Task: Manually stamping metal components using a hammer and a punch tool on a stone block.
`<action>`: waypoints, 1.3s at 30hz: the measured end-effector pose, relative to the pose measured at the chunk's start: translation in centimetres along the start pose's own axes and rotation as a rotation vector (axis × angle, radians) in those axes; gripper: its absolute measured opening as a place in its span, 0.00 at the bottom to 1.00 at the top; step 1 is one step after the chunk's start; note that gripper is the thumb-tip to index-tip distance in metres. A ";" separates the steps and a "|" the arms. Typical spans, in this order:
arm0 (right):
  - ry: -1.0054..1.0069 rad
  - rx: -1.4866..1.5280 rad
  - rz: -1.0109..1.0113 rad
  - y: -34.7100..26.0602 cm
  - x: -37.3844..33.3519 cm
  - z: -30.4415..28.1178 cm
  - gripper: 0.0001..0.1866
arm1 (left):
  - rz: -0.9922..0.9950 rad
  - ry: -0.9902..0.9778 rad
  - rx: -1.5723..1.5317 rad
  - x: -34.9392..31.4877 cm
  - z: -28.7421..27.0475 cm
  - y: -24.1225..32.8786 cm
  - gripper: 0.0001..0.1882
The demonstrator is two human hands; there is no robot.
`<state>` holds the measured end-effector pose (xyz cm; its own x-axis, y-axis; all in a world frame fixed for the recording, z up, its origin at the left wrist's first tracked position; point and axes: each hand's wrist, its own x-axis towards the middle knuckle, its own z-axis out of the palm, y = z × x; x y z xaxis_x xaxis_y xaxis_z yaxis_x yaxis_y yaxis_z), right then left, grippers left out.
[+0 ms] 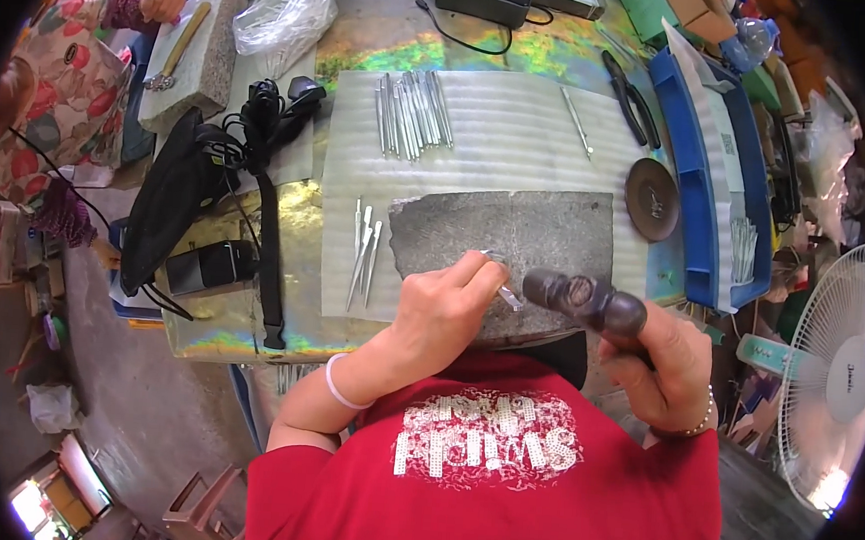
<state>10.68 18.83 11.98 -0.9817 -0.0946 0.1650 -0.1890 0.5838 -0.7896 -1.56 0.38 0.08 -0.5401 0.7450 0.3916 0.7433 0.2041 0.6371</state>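
My left hand [447, 309] is closed on a thin silvery metal rod [509, 296], whose flattened, shiny end pokes out toward the right. It rests over a dark grey stone slab [556, 228] at the table's near edge. My right hand [661, 371] grips a hammer, its dark rounded head [583, 299] raised just right of the rod and apart from it; the handle is mostly hidden by the hand. Left of the slab lie a few similar rods [363, 250]. Beyond it, a row of several silvery rods [415, 116] sits on a white foam sheet [504, 104].
Black-handled pliers [630, 98], a single rod [576, 123] and a brown round disc [652, 200] lie right. Blue trays [693, 198] and a fan [833, 358] stand farther right. Left are a black bag [171, 202], a phone [210, 267] and a co-worker's floral sleeve [75, 74] near a stone block [210, 74].
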 end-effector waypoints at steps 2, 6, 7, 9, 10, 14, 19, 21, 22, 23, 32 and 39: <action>-0.013 -0.048 -0.003 -0.4 0.1 -0.1 0.28 | 0.013 -0.003 -0.015 0.0 0.2 -0.2 0.11; -0.021 -0.132 -0.012 -0.8 0.1 -0.1 0.28 | 0.019 0.020 -0.025 0.3 0.3 -0.1 0.11; -0.022 -0.131 -0.013 -0.7 0.0 0.1 0.28 | 0.016 0.027 -0.026 0.2 0.5 -0.2 0.11; -0.080 -0.216 -0.036 -0.5 -0.1 0.3 0.30 | 0.014 0.033 -0.030 0.2 0.6 -0.2 0.11; -0.079 -0.218 -0.033 -0.6 0.0 0.3 0.30 | 0.007 0.024 -0.028 0.2 0.6 -0.2 0.11; 0.053 -0.350 0.166 -2.9 -5.0 -0.5 0.19 | 0.024 -0.020 -0.040 0.6 0.1 -0.1 0.13; -0.089 -0.370 -0.028 -1.6 0.3 0.1 0.23 | 0.042 0.015 -0.042 0.7 0.3 0.0 0.09; -0.090 -0.355 0.099 -3.5 0.1 -0.6 0.25 | 0.017 -0.003 -0.004 0.1 0.2 0.0 0.09; -0.097 -0.336 0.227 -4.3 -0.3 -0.9 0.27 | -0.009 -0.054 0.006 0.3 -0.2 0.1 0.08; 0.107 -0.284 0.056 -3.6 -0.9 -0.6 0.25 | -0.014 -0.057 0.004 0.1 -0.2 0.0 0.08; 0.241 -0.432 0.192 6.0 -0.9 4.1 0.25 | -0.622 0.065 -1.665 0.3 -3.6 1.2 0.08; 0.237 -0.691 0.138 7.6 0.2 5.1 0.23 | -0.716 0.177 -1.760 -0.2 -2.7 1.9 0.07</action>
<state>8.93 19.15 2.99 -0.9498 0.1468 0.2762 0.0688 0.9594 -0.2736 -1.12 -1.07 3.05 -0.6330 0.7386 -0.2320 -0.7293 -0.4684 0.4987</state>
